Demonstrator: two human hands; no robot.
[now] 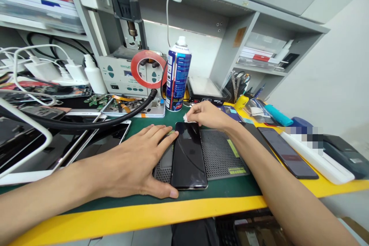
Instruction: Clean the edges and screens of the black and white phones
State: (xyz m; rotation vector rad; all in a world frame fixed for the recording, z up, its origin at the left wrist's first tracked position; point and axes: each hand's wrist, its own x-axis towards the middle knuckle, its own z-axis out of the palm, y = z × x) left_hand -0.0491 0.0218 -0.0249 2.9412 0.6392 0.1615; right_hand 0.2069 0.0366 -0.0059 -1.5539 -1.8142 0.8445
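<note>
1. The right hand (208, 117) is curled, with its fingertips pinched on a small white wipe (188, 118), which it presses at the far end of a black phone (188, 157).
2. The left hand (138, 161) lies spread flat and grips nothing. Its fingers rest along the left edge of the phone and its thumb touches the near left corner.
3. The phone lies screen up, lengthways away from the person. It covers the left part of a dark perforated mat (220, 153) in the middle of the green tabletop (227, 189), which has a yellow front edge.
4. Just beyond the right hand stands a blue and white spray can (178, 75), upright. A red roll of tape (145, 69) is beside it to the left, in front of a grey control box (118, 75).
5. A thick black hose (86, 123) curves across the left side, above several flat screens and tablets (95, 138).
6. To the right of the mat, well apart from the hands, a second dark phone (286, 153) lies on the yellow strip, next to a long white bar (317, 163).
7. Behind the right hand sit a small flat-topped machine (204, 87) and a holder of scissors and tweezers (238, 81).
</note>
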